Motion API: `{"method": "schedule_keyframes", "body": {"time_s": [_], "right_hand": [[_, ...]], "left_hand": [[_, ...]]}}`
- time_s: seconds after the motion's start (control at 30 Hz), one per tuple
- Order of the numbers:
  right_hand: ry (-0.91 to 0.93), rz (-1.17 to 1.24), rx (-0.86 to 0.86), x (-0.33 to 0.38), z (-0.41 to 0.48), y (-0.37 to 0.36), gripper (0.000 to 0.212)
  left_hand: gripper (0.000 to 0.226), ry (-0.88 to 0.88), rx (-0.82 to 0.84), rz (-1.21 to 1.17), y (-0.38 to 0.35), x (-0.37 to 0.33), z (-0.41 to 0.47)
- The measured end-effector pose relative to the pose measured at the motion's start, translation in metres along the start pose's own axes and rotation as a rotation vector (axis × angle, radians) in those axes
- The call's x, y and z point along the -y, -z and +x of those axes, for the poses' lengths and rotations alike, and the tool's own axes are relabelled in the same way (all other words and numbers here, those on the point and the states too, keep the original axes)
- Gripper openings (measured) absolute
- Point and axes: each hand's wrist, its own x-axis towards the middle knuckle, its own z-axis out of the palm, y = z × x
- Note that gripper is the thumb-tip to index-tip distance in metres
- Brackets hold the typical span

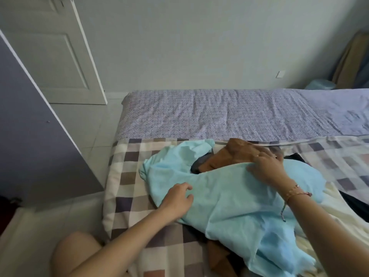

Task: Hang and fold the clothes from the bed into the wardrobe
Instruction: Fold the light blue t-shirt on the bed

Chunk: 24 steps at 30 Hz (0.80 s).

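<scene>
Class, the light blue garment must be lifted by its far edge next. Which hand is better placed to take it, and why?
Right, probably. The right hand lies on the far edge of the light blue cloth garment, next to the brown fabric garment beneath it. The left hand rests nearer, on its left side.

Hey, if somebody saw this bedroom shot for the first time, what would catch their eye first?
First the light blue garment, spread over a pile on the checked blanket, with the left hand on its near edge and the right hand on its far edge. A brown garment pokes out behind it, and a patterned purple sheet covers the bed's far half.
</scene>
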Motion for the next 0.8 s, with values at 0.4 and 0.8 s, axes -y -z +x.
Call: {"method": "schedule_keyframes", "body": {"time_s": [0.4, 0.8], "right_hand": [[0.897, 0.448, 0.058, 0.246, -0.13, 0.058, 0.02], [0.216, 0.739, 0.366, 0.2, -0.071, -0.004, 0.019]], "left_hand": [[0.009, 0.327, 0.219, -0.818, 0.075, 0.023, -0.028], [0.026, 0.472, 0.085, 0.564, 0.109, 0.19, -0.074]]}}
